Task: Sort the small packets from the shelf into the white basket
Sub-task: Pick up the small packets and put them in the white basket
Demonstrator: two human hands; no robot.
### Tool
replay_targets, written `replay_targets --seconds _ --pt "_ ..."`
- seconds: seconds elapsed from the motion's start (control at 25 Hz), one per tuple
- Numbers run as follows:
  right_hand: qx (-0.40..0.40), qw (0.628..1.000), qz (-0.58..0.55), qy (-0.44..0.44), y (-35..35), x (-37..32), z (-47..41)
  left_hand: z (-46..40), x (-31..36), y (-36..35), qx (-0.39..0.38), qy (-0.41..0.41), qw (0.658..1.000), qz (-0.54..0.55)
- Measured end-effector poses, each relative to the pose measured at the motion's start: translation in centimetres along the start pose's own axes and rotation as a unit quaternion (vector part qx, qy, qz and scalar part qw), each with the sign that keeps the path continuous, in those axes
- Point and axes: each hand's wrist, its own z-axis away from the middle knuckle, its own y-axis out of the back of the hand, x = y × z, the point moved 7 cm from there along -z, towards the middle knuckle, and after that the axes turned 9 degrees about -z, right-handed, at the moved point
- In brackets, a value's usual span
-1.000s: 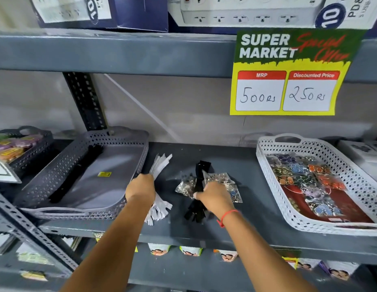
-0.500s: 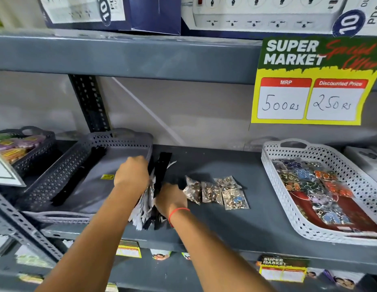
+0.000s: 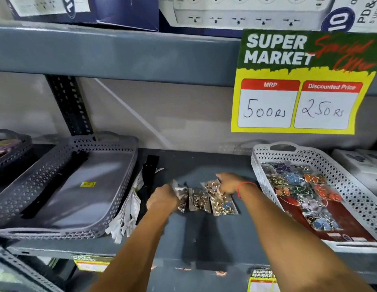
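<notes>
Several small clear packets [image 3: 222,204] of gold trinkets lie in a row on the grey shelf [image 3: 204,234] between the two baskets. My left hand [image 3: 162,197] rests at the row's left end, fingers closed on the leftmost packet [image 3: 180,191]. My right hand [image 3: 229,183], with a red thread on the wrist, lies on the back of the rightmost packets, fingers touching them. The white basket [image 3: 360,186] stands to the right and holds several colourful packets on a red card.
A grey perforated basket [image 3: 35,186] with a black strip inside stands at the left. White and black zipper bundles [image 3: 132,203] lie against its right side. A yellow price sign [image 3: 299,85] hangs from the upper shelf. Another dark basket sits at the far left.
Both hands have left the zipper bundles, which now lie beside the grey basket. The hands moved right onto the row of small packets.
</notes>
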Motion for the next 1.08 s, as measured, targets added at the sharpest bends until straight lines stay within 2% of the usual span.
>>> replay_targets --seconds 0.12,0.24,0.32,0.4,0.56,0.64,0.76,0.8,0.88,0.92,1.0,1.08 --pt "-0.015 0.999 0.010 0.028 0.5 -0.2 -1.3 -0.9 -0.5 0.4 0.002 0.017 0.990 0.138" --pt "-0.008 0.999 -0.022 0.030 1.0 0.0 -1.9 -1.5 -0.1 1.8 -0.001 0.017 0.976 0.217" --pt "-0.026 0.995 -0.079 0.057 0.9 -0.7 -2.0 -1.0 0.5 3.2 -0.031 0.007 0.951 0.306" --pt "-0.057 0.993 -0.063 0.082 0.5 -1.4 -2.3 0.5 0.9 4.3 -0.095 -0.017 0.932 0.350" --pt "-0.048 0.996 -0.007 0.072 0.7 -0.7 -3.0 4.3 0.8 1.5 -0.260 -0.070 0.931 0.247" --pt "-0.050 0.997 -0.015 0.055 0.6 -0.3 -2.8 5.5 0.7 -1.3 -0.304 -0.070 0.933 0.181" --pt "-0.033 0.987 -0.151 0.048 2.2 0.0 -1.6 5.2 1.0 -3.7 -0.295 -0.063 0.948 0.103" --pt "-0.012 0.970 -0.237 0.049 3.4 0.1 -0.7 4.9 1.3 -4.1 -0.285 -0.068 0.953 0.083" --pt "0.053 0.911 -0.407 0.050 5.6 1.2 2.3 4.5 1.7 -4.5 -0.276 -0.067 0.957 0.063" --pt "0.080 0.888 -0.450 0.052 5.7 1.7 4.4 4.4 1.6 -4.5 -0.274 -0.063 0.958 0.057" --pt "0.091 0.892 -0.440 0.048 2.7 2.9 8.2 4.2 1.3 -4.2 -0.277 -0.067 0.958 0.041" --pt "0.074 0.928 -0.364 0.013 -2.2 3.9 11.0 3.6 0.9 -3.4 -0.260 -0.067 0.961 0.060"
